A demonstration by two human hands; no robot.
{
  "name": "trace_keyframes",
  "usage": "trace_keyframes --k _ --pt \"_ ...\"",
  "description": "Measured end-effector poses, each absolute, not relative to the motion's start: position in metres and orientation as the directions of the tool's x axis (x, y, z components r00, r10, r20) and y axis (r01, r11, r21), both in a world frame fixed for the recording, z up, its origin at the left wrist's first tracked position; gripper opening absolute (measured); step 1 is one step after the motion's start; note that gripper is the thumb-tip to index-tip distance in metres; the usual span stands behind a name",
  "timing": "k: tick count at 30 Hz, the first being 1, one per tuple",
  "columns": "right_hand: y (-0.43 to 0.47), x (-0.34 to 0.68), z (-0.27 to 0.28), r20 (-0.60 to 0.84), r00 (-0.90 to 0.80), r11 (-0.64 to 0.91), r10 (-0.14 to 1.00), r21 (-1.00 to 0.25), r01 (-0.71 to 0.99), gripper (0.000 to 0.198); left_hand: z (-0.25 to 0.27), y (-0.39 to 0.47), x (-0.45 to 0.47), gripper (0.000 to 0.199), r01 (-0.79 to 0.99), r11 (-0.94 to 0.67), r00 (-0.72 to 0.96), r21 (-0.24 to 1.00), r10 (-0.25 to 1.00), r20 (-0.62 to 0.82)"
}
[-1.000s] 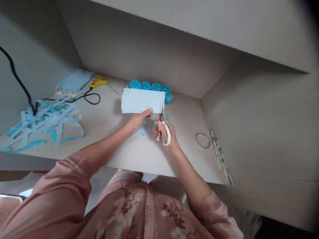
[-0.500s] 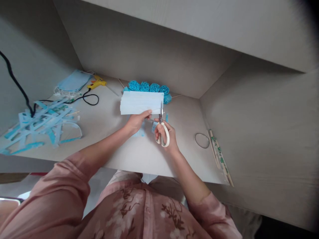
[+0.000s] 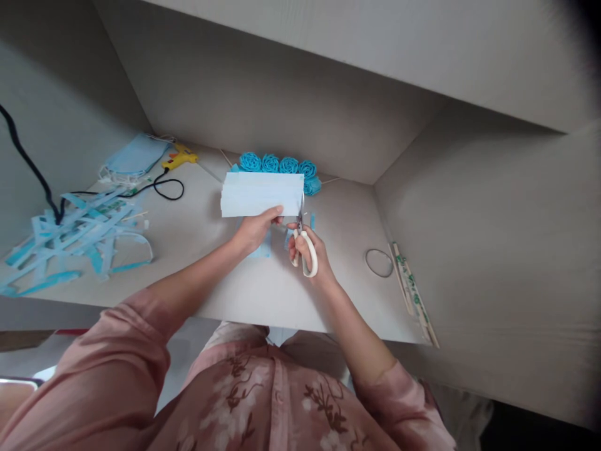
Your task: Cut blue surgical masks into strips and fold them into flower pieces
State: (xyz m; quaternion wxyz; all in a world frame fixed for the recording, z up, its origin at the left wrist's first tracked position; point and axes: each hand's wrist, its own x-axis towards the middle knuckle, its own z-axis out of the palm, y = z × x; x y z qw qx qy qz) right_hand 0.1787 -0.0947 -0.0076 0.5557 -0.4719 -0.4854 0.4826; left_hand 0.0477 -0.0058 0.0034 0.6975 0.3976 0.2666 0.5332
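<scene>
My left hand pinches the lower edge of a pale blue pleated face mask, thumb on top. White-handled scissors are in my right hand, their blades somewhat parted at the mask's right edge. Behind the mask a row of bright blue rosettes lies on the surface, partly covered by it. Small blue scraps lie beneath my hands.
To the left are a heap of blue and white strips, a stack of face masks and a yellow glue gun with a black cord. A bracelet-like ring and thin wooden sticks lie at the right.
The mask has shifted slightly left in view, and the scissor blades look wider apart at its right edge. Both hands keep their hold.
</scene>
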Motion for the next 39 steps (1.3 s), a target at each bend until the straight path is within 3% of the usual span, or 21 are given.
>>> trace_keyframes --k 16,23,32,39 --pt "-0.094 0.180 -0.008 0.060 0.036 0.063 0.998 -0.993 -0.095 0.058 0.003 -0.006 0.046 0.029 -0.495 0.098 0.302 0.863 0.951 0.065" --pt "-0.093 0.182 -0.009 0.058 0.032 0.061 0.998 -0.992 -0.109 0.056 -0.001 -0.008 0.048 0.034 -0.466 0.123 0.384 0.876 0.920 0.075" --pt "-0.095 0.183 -0.014 0.049 0.006 0.049 0.999 -0.990 -0.129 0.054 0.008 -0.005 0.045 0.028 -0.541 0.095 0.316 0.835 0.944 0.097" --pt "-0.093 0.185 -0.014 0.074 0.026 0.076 0.997 -0.990 -0.116 0.054 -0.012 -0.007 0.047 0.032 -0.390 0.062 0.376 0.919 0.922 0.097"
